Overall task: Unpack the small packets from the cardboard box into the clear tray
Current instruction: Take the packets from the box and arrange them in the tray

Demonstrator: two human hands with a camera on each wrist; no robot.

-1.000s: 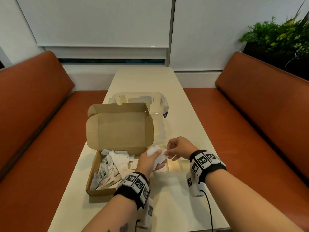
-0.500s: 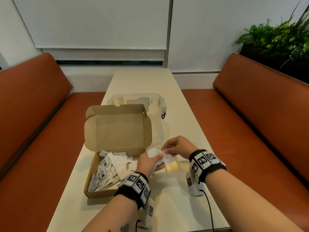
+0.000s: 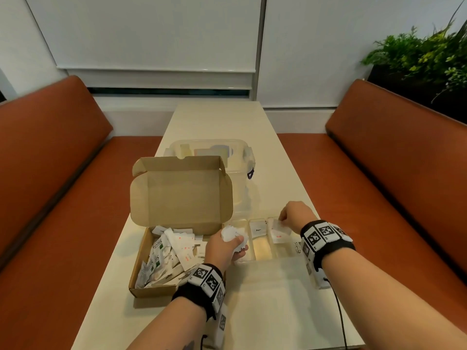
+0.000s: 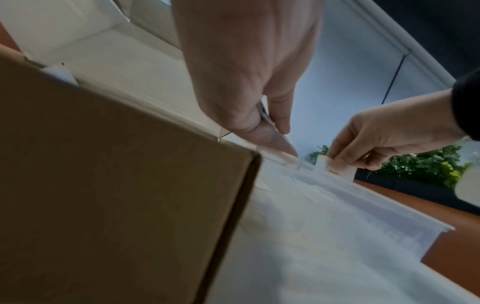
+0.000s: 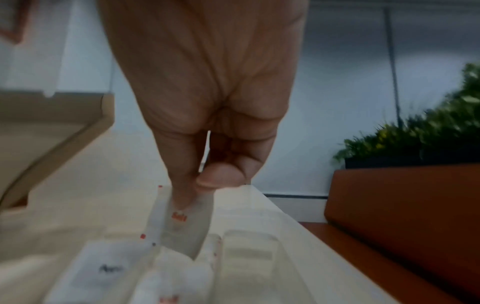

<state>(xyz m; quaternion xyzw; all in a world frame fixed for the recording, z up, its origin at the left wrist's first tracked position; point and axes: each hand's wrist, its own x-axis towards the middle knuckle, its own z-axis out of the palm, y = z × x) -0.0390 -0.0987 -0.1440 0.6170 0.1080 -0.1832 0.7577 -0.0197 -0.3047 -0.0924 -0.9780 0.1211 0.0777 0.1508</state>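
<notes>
The open cardboard box [image 3: 141,269] sits at the near left of the table, full of white packets [image 3: 171,251]. The clear divided tray [image 3: 262,251] lies to its right. My left hand [image 3: 227,246] grips a bunch of white packets [image 3: 231,233] over the tray's left end. My right hand [image 3: 294,215] pinches one white packet with red print [image 5: 179,226] above a compartment at the tray's right. That compartment holds another red-print packet [image 3: 279,234]; the compartment to its left holds a black-print packet [image 3: 258,229].
A clear lidded tub [image 3: 212,152] stands behind the box's raised lid [image 3: 180,190]. Orange benches [image 3: 394,173] run along both sides of the narrow cream table [image 3: 273,311]. A planter with greenery [image 3: 424,54] is at the far right.
My right hand has left the bunch in my left hand and moved right with one packet, over the tray's right compartment. The left hand stays put with its bunch.
</notes>
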